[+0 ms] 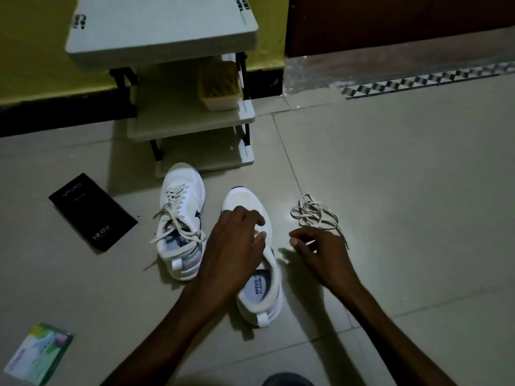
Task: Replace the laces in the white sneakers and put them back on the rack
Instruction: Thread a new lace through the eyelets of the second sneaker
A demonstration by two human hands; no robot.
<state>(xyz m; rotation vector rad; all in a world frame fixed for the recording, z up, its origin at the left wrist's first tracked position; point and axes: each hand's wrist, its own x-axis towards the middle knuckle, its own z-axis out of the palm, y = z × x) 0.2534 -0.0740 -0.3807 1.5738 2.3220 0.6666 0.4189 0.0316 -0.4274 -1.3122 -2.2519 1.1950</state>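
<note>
Green and white, a flat packet (39, 353) lies on the pale tiled floor (390, 176) at the far left, close to where I stand. A little further in, a black box (92, 211) with light lettering lies flat and turned at an angle. Behind it, against the yellow wall, is the white rack (172, 118). A tub (218, 84) of something brownish sits on the right end of its middle shelf, and neither shoe is on it. Just in front of the rack's lowest shelf, the laced sneaker (181, 218) sits on the floor with its toe towards the rack, its lace ends trailing loose over the sides. Just beside it to the right, the unlaced sneaker (256, 260) points the same way, with the printed insole showing at the heel. The left hand (237, 246) is on top of this shoe, fingers curled over the eyelet area and gripping the upper. To the right of the shoe, the right hand (320, 249) is low over the tiles with thumb and fingers drawn together, pinching a pale strip that seems to be one end of the loose lace (315, 213). The rest of that lace lies in a tangle on the floor just beyond those fingers.
</note>
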